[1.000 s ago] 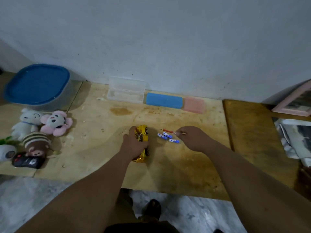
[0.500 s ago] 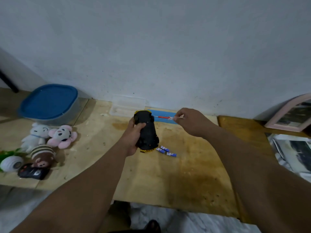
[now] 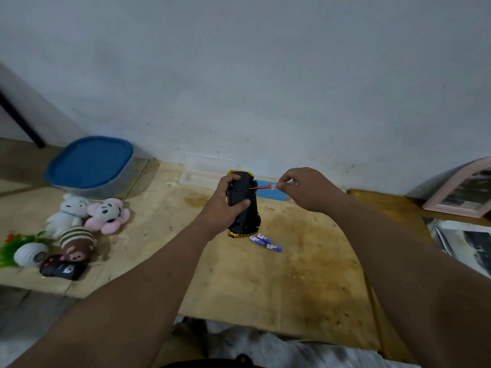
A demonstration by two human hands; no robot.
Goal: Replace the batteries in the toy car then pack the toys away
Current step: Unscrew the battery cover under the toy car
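A plain pale grey-white wall [image 3: 265,75], speckled with small dark marks, fills the upper half of the view. Below it runs a light wooden surface [image 3: 279,282], stained brown in patches and scattered with pale crumbs. A darker wooden board [image 3: 393,208] adjoins it on the right. A pink picture frame [image 3: 462,192] leans against the wall at the far right. A dark slanted bar [image 3: 18,118] crosses the wall at the far left. Grey mottled floor [image 3: 24,328] shows beneath the near edge. The light is dim and even.
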